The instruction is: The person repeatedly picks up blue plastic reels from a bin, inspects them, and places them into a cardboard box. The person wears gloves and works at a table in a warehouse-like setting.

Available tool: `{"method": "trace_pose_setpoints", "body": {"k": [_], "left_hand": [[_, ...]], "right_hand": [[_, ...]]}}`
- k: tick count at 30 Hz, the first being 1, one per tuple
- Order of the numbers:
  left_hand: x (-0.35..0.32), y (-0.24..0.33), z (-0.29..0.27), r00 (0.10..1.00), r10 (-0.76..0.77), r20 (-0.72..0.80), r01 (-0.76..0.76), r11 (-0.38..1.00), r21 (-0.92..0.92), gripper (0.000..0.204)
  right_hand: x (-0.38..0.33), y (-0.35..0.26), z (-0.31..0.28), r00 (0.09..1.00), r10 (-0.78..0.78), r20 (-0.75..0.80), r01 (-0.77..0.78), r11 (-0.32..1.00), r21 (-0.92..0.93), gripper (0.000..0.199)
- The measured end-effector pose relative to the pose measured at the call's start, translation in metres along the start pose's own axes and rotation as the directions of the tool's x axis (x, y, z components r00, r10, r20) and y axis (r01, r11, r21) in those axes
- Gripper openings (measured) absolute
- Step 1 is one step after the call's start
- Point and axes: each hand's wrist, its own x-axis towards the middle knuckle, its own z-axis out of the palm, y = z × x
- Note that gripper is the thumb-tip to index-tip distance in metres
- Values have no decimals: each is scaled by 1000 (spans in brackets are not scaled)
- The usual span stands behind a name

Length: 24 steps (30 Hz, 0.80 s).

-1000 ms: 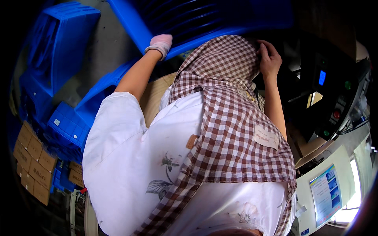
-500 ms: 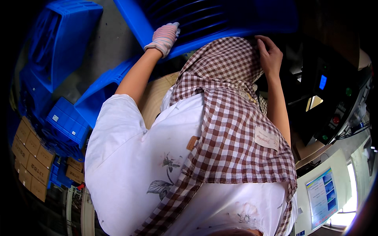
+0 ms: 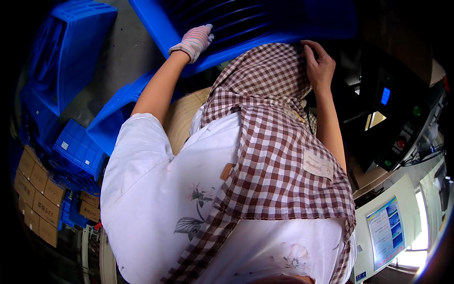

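Observation:
A big blue slatted plastic crate (image 3: 246,23) is held out in front of my chest at the top of the view. My left hand (image 3: 194,41), in a pale knitted glove, grips the crate's near left rim. My bare right hand (image 3: 319,61) curls over the near right rim, just where the top of my brown-and-white checked apron (image 3: 274,142) reaches it. The apron and my white shirt fill the middle of the view and hide whatever lies under the crate.
More blue crates (image 3: 66,57) are stacked at the left, with a smaller one (image 3: 78,151) below them. Brown cardboard boxes (image 3: 38,194) stand at the lower left. At the right are a dark machine with indicator lights (image 3: 397,123) and a lit monitor (image 3: 388,227).
My gloved left hand has moved up and to the right along the crate's rim. My right hand has shifted slightly upward, and the crate sits higher in the view.

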Motion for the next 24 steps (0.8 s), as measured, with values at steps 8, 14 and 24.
{"method": "trace_pose_setpoints", "body": {"k": [8,14,24], "left_hand": [[-17,-7,-24,990,-110,92,128,968,-217,32],[3,-3,31,997,-60,-41,40,924,-380,20],[17,2,12,999,-1,-41,-1,999,-45,15]], "right_hand": [[0,3,1,1000,-6,-9,6,1000,19,17],[0,3,2,1000,-11,-3,11,1000,24,17],[-2,3,4,1000,12,2,-12,999,30,17]]}}
